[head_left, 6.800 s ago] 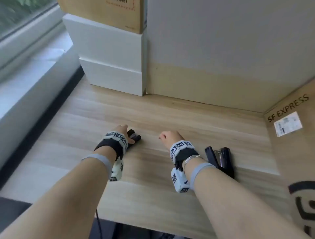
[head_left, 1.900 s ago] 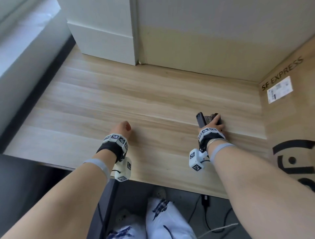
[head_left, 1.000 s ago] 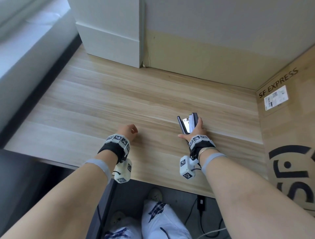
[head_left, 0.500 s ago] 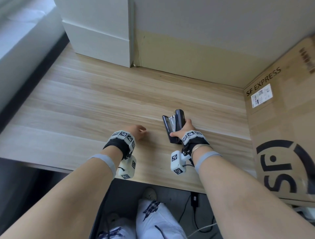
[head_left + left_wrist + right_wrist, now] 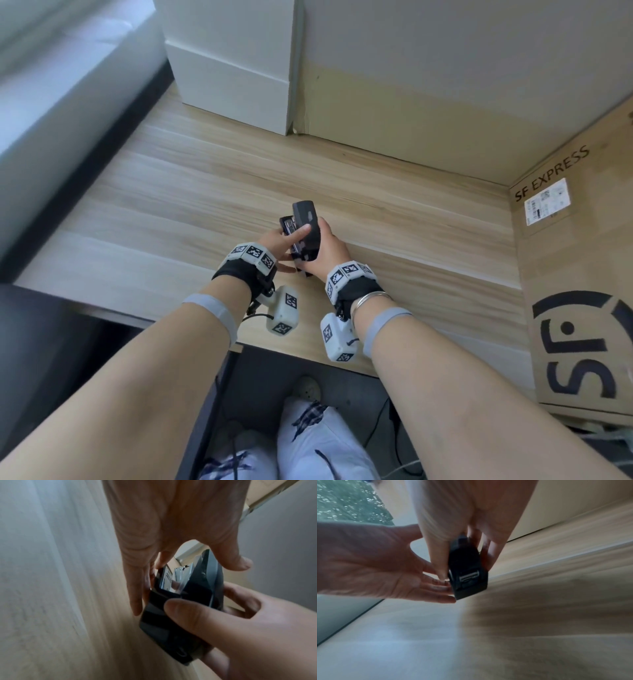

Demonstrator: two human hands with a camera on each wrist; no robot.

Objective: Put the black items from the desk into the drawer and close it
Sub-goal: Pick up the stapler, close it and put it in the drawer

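A black stapler (image 5: 305, 236) with its arm hinged open is held just above the wooden desk (image 5: 171, 205), near the middle. My right hand (image 5: 327, 245) grips its rear end, thumb across the hinge (image 5: 185, 609). My left hand (image 5: 286, 240) pinches the front part: its straight fingers (image 5: 137, 601) lie along the base and its thumb (image 5: 303, 229) rests on the top arm. The right wrist view shows the stapler (image 5: 467, 572) end on, between both hands. No drawer is in view.
White boxes (image 5: 233, 68) stand stacked at the back left against the wall. A large SF Express cardboard box (image 5: 575, 274) fills the right side. A windowsill (image 5: 51, 85) runs along the left. A dark unit (image 5: 41, 342) sits below the desk's front edge, beside my legs.
My right hand picked the stapler up from the right side of the desk and carried it to the middle. My left hand left the desk top and took hold of its front.
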